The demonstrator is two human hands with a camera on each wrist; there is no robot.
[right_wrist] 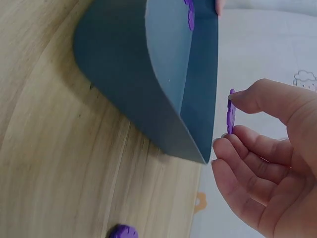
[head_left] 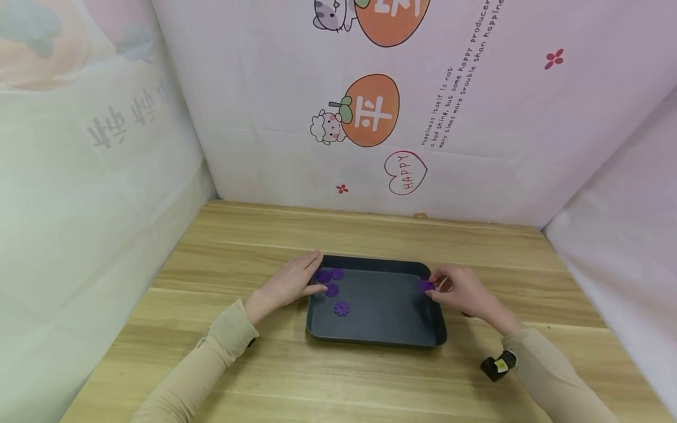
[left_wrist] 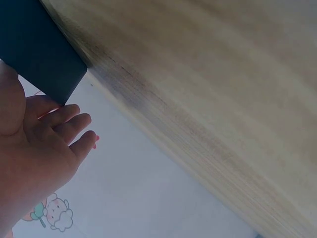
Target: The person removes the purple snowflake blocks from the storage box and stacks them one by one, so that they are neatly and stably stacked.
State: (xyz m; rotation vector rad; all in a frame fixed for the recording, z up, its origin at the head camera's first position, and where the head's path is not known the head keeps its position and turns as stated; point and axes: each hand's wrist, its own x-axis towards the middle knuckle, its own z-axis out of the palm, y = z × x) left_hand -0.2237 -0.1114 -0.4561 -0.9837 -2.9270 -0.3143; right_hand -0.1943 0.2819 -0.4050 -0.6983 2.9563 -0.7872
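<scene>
A dark grey rectangular tray (head_left: 381,317) lies on the wooden table. My left hand (head_left: 293,279) holds its left rim near the far corner, thumb over the inside and fingers along the outer wall. Several purple notched plastic discs lie at the tray's left side; one disc (head_left: 341,309) sits apart from the group, nearer the front. At the right rim, my right hand (head_left: 460,289) pinches another purple disc (right_wrist: 231,111) between thumb and fingertips. In the right wrist view that disc stands on edge, beside the tray's wall.
Outside the tray, more purple plastic (right_wrist: 123,231) lies on the wooden tabletop (head_left: 254,376), on the right hand's side. Printed white cloth (head_left: 285,158) rises behind the table and at both sides. A small black device (head_left: 496,367) hangs at the right wrist.
</scene>
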